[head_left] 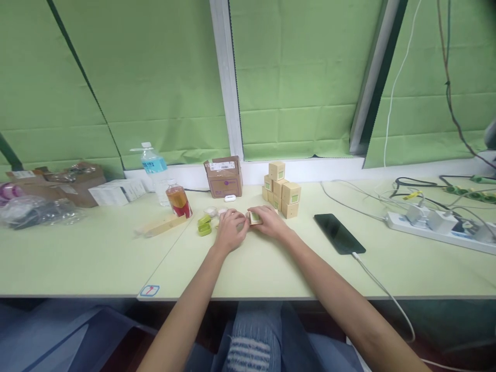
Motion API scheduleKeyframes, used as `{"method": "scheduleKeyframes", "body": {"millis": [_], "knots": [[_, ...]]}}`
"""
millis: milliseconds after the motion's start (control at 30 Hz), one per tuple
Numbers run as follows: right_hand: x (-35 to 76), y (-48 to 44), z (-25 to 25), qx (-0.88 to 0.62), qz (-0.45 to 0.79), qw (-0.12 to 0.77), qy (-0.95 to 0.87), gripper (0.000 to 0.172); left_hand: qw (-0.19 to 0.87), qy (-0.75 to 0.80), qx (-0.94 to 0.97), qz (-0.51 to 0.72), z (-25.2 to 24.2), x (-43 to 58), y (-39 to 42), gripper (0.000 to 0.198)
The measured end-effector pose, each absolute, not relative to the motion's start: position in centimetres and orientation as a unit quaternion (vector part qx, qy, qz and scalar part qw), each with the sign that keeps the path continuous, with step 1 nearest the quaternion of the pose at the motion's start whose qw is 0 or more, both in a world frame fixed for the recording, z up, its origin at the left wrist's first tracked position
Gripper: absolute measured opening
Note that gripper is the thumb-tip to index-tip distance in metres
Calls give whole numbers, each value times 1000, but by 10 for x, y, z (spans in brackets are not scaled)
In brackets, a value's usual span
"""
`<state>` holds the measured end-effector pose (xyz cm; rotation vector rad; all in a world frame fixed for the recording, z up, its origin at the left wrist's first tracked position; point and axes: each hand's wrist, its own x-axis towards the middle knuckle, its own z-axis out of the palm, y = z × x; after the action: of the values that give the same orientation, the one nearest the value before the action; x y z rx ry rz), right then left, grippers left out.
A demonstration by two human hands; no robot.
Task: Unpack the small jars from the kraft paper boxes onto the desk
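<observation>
A small tan cardboard box (256,218) with a green-edged label lies low over the table between my hands. My right hand (268,221) is closed around it from the right, fingers over the far side. On the box's left side, my left hand (231,231) has its fingers bent and drawn together, the tips against the box; what lies under them is hidden. Just behind my right hand rises a stack of similar small boxes (291,193). Open lime-green little cases (204,226) sit left of my left hand, near a small clear round item (211,211).
At the back stand a brown carton (225,178) and a white earbud case (230,198). Leftward are a drink bottle (178,199), a water bottle (154,170) and a tan strip (165,226). A charging phone (339,233) and a power strip (445,231) lie right.
</observation>
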<state>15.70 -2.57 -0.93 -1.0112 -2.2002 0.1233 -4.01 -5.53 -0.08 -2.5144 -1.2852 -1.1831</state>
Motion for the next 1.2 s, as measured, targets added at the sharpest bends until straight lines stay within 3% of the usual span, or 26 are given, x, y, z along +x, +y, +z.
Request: {"method": "scheduleKeyframes", "body": {"millis": [233,400,567,633,767,867,967,1100,1200], "knots": [[160,-20,-12,-404,36,364,-839,52,133,-436,-821,-343,-2,-34,-59,31],[159,-23,-9,-379,37,359,-852,53,113,-440,-812,-366,-1,-37,-56,28],[154,-29,-3,-348,37,360,-865,38,27,-423,-776,-467,-2,-43,-52,31],[152,-30,0,-357,49,355,-863,27,-35,-426,-736,-525,-3,-44,-49,45],[147,-35,5,-360,110,394,-838,30,-213,-417,-653,-596,-3,-41,-43,77],[142,-40,10,-321,189,470,-800,30,-328,-391,-640,-575,0,-39,-42,64],[136,-43,12,-315,278,534,-734,33,-380,-378,-617,-576,5,-38,-42,57],[131,-41,13,-321,340,576,-670,35,-379,-382,-588,-604,11,-40,-43,57],[137,-39,13,-327,326,608,-646,34,-302,-391,-573,-654,20,-53,-45,49]]}}
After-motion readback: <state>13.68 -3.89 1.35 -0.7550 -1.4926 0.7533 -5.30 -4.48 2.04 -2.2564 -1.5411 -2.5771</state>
